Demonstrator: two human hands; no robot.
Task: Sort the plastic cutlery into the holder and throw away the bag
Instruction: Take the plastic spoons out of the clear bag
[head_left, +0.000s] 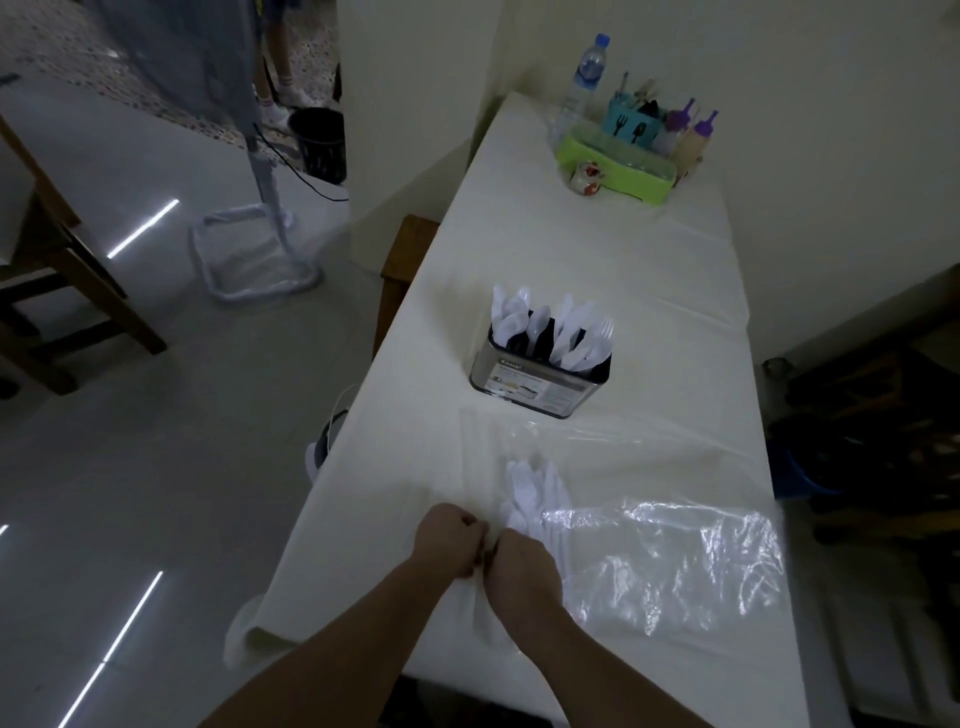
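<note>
A metal cutlery holder (524, 382) stands mid-table with several white plastic spoons, knives and forks (563, 332) upright in it. Nearer to me lies a small pile of white plastic cutlery (532, 493). A crumpled clear plastic bag (675, 556) lies to the pile's right. My left hand (449, 538) and my right hand (519, 569) are fisted side by side at the near end of the pile. Both seem to pinch white cutlery handles. What exactly each holds is hidden by the fingers.
The long table has a white cloth (597, 249). At its far end stand a green tray (618, 166), a water bottle (582, 83) and purple-capped bottles (691, 130). A black bin (319, 140) and a fan stand (260, 249) are on the floor, left. A wooden chair (62, 270) is far left.
</note>
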